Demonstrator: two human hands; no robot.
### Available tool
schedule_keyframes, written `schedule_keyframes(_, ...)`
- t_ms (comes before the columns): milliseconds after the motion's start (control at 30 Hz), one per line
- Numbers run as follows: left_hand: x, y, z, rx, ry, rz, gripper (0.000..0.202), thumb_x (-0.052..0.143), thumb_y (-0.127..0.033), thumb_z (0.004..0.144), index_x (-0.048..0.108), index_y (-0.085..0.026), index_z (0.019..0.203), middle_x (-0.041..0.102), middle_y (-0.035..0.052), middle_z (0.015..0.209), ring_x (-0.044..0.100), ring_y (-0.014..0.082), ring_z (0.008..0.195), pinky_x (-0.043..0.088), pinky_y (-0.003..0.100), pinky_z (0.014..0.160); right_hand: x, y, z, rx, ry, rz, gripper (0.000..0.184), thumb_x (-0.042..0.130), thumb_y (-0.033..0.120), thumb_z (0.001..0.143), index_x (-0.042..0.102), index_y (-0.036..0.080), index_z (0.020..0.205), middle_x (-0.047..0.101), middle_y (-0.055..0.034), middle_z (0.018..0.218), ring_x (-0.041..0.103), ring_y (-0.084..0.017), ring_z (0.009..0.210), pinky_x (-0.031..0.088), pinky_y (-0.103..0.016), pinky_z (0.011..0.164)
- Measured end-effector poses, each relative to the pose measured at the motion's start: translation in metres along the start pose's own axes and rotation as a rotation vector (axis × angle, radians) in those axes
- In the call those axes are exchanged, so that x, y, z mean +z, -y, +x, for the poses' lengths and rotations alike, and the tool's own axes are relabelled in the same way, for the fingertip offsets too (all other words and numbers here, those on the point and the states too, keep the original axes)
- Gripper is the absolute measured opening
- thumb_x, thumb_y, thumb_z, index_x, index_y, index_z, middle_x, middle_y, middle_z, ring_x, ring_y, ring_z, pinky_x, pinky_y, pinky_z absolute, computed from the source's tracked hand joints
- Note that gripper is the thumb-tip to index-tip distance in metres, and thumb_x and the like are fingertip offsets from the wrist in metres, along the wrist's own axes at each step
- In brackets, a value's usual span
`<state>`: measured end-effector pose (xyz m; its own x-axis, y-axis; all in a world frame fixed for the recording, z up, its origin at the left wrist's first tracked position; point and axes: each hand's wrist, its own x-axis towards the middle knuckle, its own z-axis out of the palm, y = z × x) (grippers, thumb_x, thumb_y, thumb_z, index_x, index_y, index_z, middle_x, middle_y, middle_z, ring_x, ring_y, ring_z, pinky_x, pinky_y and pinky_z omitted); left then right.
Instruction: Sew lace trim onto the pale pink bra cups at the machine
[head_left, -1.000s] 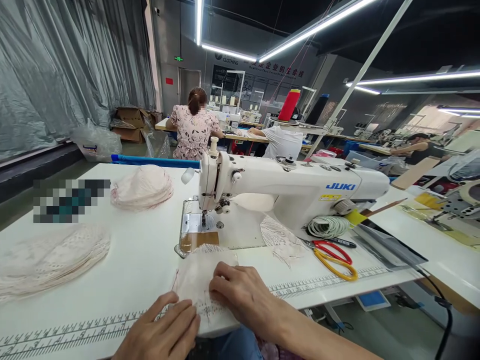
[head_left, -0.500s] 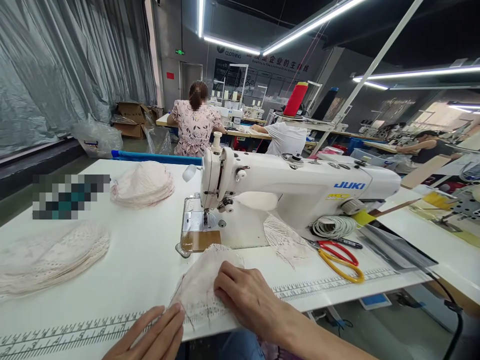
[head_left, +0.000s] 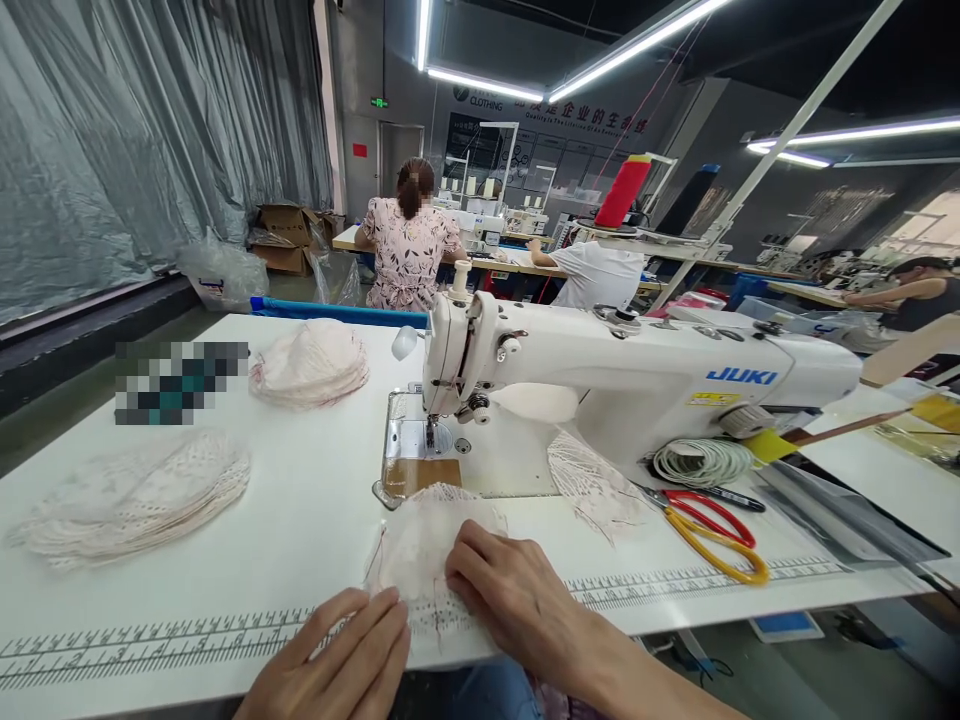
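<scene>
A white lace fabric piece (head_left: 420, 548) with open-work edging lies at the table's front edge, below the sewing machine's needle area. My right hand (head_left: 517, 595) is closed, its curled fingers gripping the right side of that piece. On its lower left corner rest the outstretched fingers of my left hand (head_left: 341, 650); the thumb is hidden. The white sewing machine (head_left: 600, 365) stands just beyond, its presser foot (head_left: 430, 432) apart from the fabric. Another lace piece (head_left: 592, 485) lies to the right of the machine bed.
Two stacks of lace pieces, a near stack (head_left: 142, 500) and a far stack (head_left: 311, 365), sit at left. Scissors (head_left: 712, 535) with red and yellow handles and a coil of white cord (head_left: 701, 460) lie at right. A printed ruler (head_left: 187, 645) follows the front edge. Co-workers sit beyond.
The camera view has turned a little left, so the scene sits further right. My left hand has slid slightly right on the fabric's corner. My right hand keeps its grip.
</scene>
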<state>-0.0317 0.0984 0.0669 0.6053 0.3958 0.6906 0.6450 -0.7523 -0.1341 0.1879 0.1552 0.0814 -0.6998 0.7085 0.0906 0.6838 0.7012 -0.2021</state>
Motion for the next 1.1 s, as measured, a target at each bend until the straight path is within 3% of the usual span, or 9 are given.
schedule_keyframes(200,0.014,-0.004,-0.001,-0.099,-0.066,-0.062,0.03,0.041,-0.012,0.096,0.069,-0.015,0.086,0.076,0.0032,0.084,0.07,0.014,0.08,0.041,0.032,0.089,-0.005,0.0,0.001,0.008,0.003,-0.013,0.011,0.044,0.015,0.092,0.048,0.018,0.082,0.054,-0.0009,0.084,0.049,-0.012,0.061,0.023,-0.024,0.049)
schedule_keyframes(500,0.016,-0.003,0.005,-0.053,0.019,0.022,0.041,0.028,-0.013,0.099,0.068,-0.014,0.088,0.073,0.0017,0.077,0.066,0.0138,0.074,0.04,0.032,0.078,0.0,-0.002,0.0,-0.002,-0.001,-0.013,0.01,0.045,0.015,0.092,0.048,0.019,0.084,0.054,-0.0008,0.084,0.05,-0.012,0.062,0.025,-0.024,0.05)
schedule_keyframes(700,0.019,-0.001,-0.001,-0.044,0.037,-0.024,0.033,0.035,-0.015,0.098,0.068,-0.017,0.094,0.073,0.0016,0.087,0.065,0.0145,0.081,0.04,0.032,0.08,-0.003,-0.003,0.0,-0.014,-0.007,-0.005,0.011,0.044,0.014,0.092,0.048,0.018,0.083,0.054,-0.0011,0.085,0.05,-0.011,0.062,0.027,-0.023,0.05)
schedule_keyframes(867,0.021,0.003,0.008,-0.049,0.047,-0.048,0.034,0.034,-0.018,0.099,0.067,-0.017,0.098,0.073,0.0025,0.093,0.064,0.0136,0.08,0.041,0.031,0.08,-0.005,-0.003,0.002,-0.032,0.016,-0.038,0.009,0.044,0.014,0.092,0.046,0.019,0.084,0.054,-0.0008,0.085,0.05,-0.012,0.061,0.026,-0.023,0.049)
schedule_keyframes(967,0.025,0.006,0.013,-0.009,0.054,-0.037,0.035,0.033,-0.02,0.099,0.067,-0.015,0.097,0.073,0.0044,0.094,0.062,0.0141,0.077,0.042,0.03,0.075,-0.013,-0.003,0.003,-0.046,0.055,-0.046,0.013,0.048,0.006,0.083,0.046,0.019,0.086,0.055,-0.0017,0.087,0.051,-0.013,0.063,0.027,-0.024,0.049)
schedule_keyframes(1100,0.03,0.007,0.011,0.024,0.047,-0.014,0.032,0.035,-0.019,0.098,0.067,-0.013,0.099,0.073,0.0056,0.095,0.062,0.0154,0.078,0.042,0.03,0.075,-0.021,-0.002,0.005,-0.15,0.07,0.114,0.02,0.048,0.002,0.079,0.045,0.018,0.091,0.055,-0.0043,0.098,0.055,-0.013,0.074,0.032,-0.022,0.051)
